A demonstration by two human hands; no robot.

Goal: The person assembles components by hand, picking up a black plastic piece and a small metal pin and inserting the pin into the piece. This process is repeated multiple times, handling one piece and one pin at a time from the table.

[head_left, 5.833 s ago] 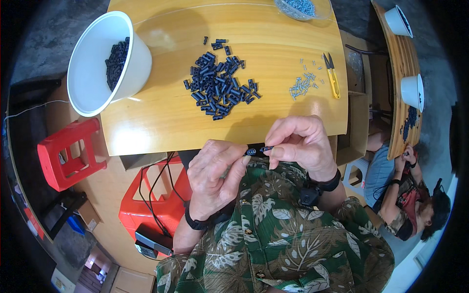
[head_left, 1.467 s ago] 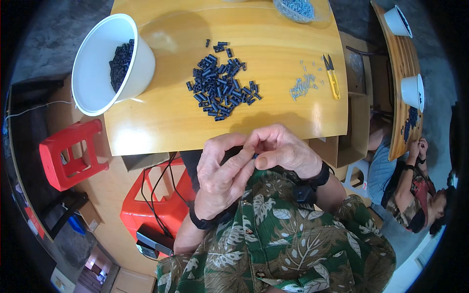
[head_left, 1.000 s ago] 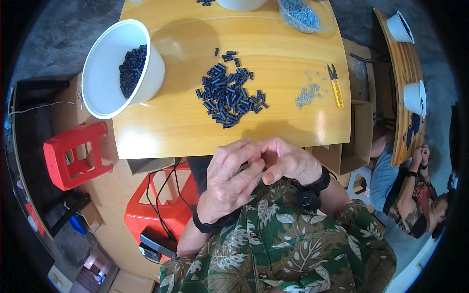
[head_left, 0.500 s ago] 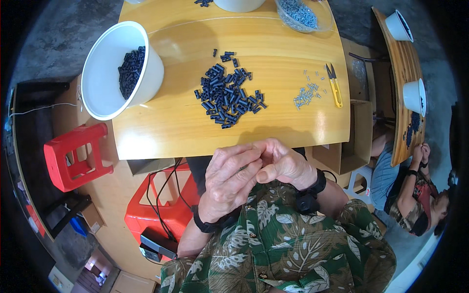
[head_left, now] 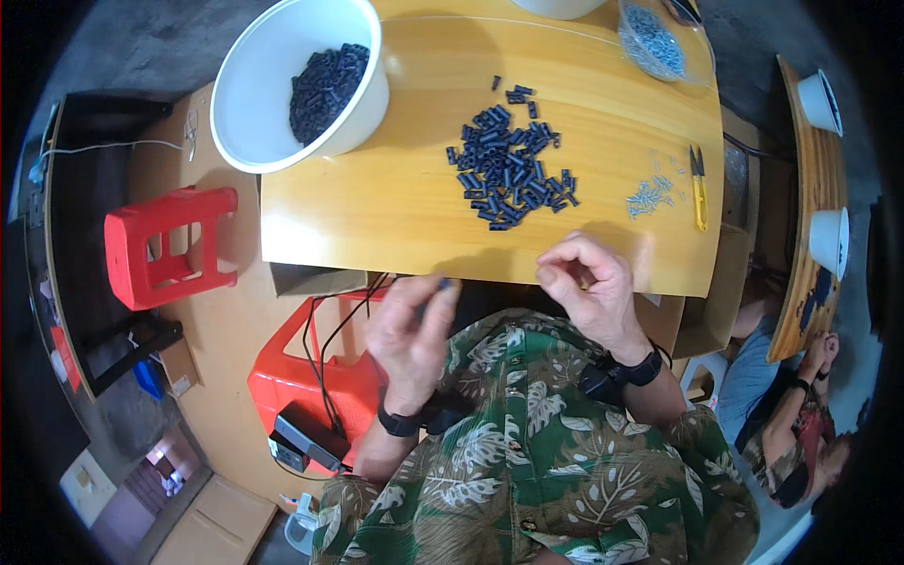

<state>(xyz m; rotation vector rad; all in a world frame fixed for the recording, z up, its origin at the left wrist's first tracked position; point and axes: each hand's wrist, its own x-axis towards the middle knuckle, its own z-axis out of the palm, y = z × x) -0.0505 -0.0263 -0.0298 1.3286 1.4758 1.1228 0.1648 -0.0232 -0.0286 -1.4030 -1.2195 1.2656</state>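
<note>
From where I stand, the person's two hands are well apart, both lifted off to the near side of the table (head_left: 377,231). The left hand (head_left: 411,334) is a little blurred, but its thumb and forefinger are pinched together on a small dark piece (head_left: 443,282) — only a bit of it peeks out at the fingertips, just past the table's near edge. The right hand (head_left: 595,287) is raised near that same edge, thumb and forefinger curled toward each other; whether anything sits between those tips I cannot tell. Beyond the hands, in the middle of the wood, lies a loose pile of black pieces (head_left: 494,160), short and tube-like, with a few strays on its far side. To the right of it is a small scatter of silver screws (head_left: 647,198), and just beside that — blades pointing away from the person — lie yellow-handled snips (head_left: 701,205). A white bucket (head_left: 372,118) stands at the table's left, more dark pieces inside it, and a clear tub (head_left: 702,61) of bluish metal bits sits at the far right corner. One red stool (head_left: 169,245) is off to the left, another (head_left: 282,381) nearer the person (cables trailing over it). Over on the right, a co-worker (head_left: 800,424) sits at another table, hands close together.
</note>
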